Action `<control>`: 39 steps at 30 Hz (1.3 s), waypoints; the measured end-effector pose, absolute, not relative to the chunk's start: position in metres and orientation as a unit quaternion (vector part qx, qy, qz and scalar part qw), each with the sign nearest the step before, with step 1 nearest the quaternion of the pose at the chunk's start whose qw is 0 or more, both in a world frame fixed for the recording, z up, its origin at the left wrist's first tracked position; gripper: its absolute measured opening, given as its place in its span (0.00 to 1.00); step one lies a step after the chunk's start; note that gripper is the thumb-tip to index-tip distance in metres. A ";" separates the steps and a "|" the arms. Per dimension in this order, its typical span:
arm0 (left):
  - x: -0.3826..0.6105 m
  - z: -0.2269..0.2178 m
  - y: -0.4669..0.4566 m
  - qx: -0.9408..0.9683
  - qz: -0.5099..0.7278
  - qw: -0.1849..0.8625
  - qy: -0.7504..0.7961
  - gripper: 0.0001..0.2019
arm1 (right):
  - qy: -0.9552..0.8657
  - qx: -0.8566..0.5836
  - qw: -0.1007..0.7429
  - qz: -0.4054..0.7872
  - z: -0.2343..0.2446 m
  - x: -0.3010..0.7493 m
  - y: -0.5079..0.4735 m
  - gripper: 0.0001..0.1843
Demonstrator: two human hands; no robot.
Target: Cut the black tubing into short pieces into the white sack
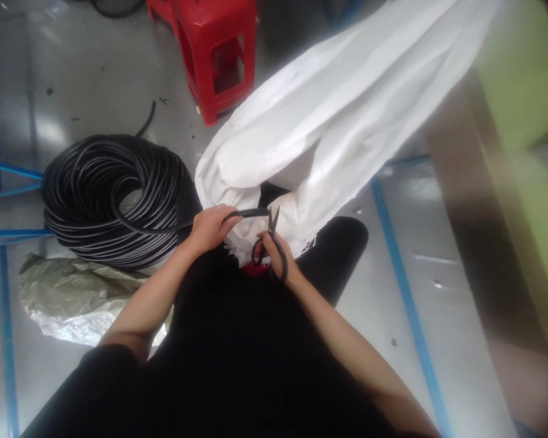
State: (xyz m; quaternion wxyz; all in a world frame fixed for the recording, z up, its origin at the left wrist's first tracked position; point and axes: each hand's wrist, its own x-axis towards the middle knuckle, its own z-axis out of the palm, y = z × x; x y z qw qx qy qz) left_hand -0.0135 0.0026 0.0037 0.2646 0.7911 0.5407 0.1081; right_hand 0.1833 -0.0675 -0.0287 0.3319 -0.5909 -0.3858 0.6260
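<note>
Ideally, just beyond our left hand (214, 227) pinching the slim black tubing (254, 212), we square the black-handled scissors (273, 232) gripped in our right hand (277, 254).

One left hand (212, 230) and one right hand (277, 255) make two. There is one pair of scissors (273, 227), one black coil (158, 204), one white cloth (283, 134) and one crumpled bag (75, 289). One red stool (217, 27) shows, maybe two: its top is cut off.

Tubing (159, 194) and scissors (273, 232) are black, fabric (310, 121) white, the stool (214, 18) red
</note>
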 end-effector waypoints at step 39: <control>-0.002 -0.003 -0.008 0.832 0.049 0.365 0.416 0.16 | -0.390 -0.650 0.285 0.587 -0.012 0.183 -0.062 0.24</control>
